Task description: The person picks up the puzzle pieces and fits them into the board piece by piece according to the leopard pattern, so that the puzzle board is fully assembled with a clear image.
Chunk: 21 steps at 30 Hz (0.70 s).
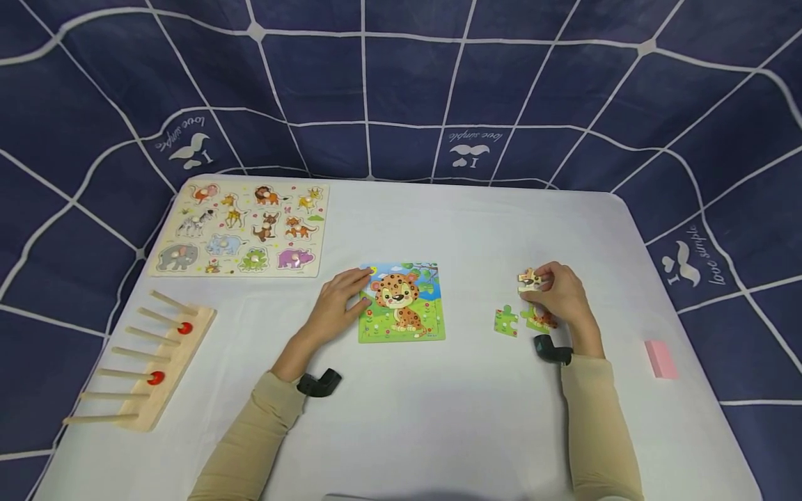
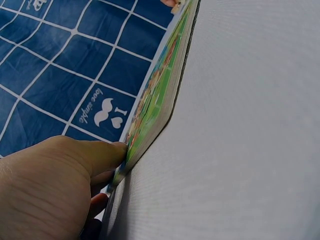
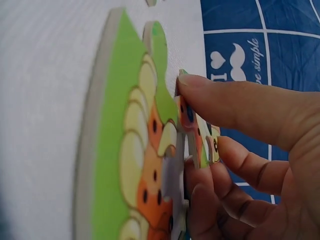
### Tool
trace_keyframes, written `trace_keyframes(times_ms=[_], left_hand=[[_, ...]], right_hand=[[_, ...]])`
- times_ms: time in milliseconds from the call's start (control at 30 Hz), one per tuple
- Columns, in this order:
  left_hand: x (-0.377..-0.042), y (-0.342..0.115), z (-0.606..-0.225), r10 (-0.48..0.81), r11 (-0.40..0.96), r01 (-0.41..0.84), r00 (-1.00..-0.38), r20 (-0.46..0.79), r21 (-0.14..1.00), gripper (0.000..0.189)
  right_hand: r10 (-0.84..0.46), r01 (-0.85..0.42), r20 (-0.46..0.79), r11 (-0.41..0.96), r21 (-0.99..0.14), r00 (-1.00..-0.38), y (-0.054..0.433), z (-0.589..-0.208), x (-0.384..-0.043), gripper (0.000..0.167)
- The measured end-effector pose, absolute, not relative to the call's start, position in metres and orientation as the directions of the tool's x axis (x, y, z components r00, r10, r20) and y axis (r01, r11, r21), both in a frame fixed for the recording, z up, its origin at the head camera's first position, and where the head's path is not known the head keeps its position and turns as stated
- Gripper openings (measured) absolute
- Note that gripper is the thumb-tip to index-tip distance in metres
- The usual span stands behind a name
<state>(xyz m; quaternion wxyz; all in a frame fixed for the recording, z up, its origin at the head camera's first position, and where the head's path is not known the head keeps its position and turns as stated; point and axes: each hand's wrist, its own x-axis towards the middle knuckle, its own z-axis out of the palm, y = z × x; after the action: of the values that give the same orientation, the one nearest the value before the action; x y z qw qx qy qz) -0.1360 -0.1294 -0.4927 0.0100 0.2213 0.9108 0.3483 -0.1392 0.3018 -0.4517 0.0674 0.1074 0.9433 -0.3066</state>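
A square leopard jigsaw board [image 1: 402, 327] lies flat, showing a spotted cub on green grass under a blue sky. My left hand [image 1: 338, 303] rests at its left side, fingertips near the top corner and thumb on the edge; the left wrist view shows the thumb [image 2: 107, 155] against the rim. Off to the right, my right hand [image 1: 560, 292] pinches a jigsaw piece [image 1: 528, 280] with part of the leopard on it between thumb and fingers. Below that hand lie a green jigsaw piece [image 1: 506, 321] and an orange-and-green one [image 1: 539, 320], partly covered by the hand.
An animal peg puzzle [image 1: 244, 229] lies at the back left. Nearer on the left is a wooden rack [image 1: 178, 369] with several pegs and two red beads. A pink block [image 1: 661, 360] lies near the right edge of the white table [image 1: 438, 417].
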Motion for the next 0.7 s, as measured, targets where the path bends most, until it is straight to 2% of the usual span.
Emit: trace_keyframes(times_ms=[300, 567, 700], left_hand=[[-0.137, -0.129, -0.491, 0.413, 0.658, 0.396, -0.901, 0.132, 0.64, 0.053], [-0.137, -0.129, -0.491, 0.413, 0.658, 0.392, -0.902, 0.127, 0.643, 0.053], [-0.137, -0.129, -0.491, 0.413, 0.66, 0.39, -0.902, 0.123, 0.642, 0.053]], right_hand=[[0.14, 0.209, -0.159, 0.757, -0.62, -0.977, 0.304, -0.449, -0.14, 0.044], [0.19, 0.277, -0.202, 0.636, -0.72, -0.961, 0.301, -0.443, -0.139, 0.039], [0.163, 0.263, -0.207, 0.573, -0.776, -0.965, 0.293, -0.44, -0.141, 0.04]])
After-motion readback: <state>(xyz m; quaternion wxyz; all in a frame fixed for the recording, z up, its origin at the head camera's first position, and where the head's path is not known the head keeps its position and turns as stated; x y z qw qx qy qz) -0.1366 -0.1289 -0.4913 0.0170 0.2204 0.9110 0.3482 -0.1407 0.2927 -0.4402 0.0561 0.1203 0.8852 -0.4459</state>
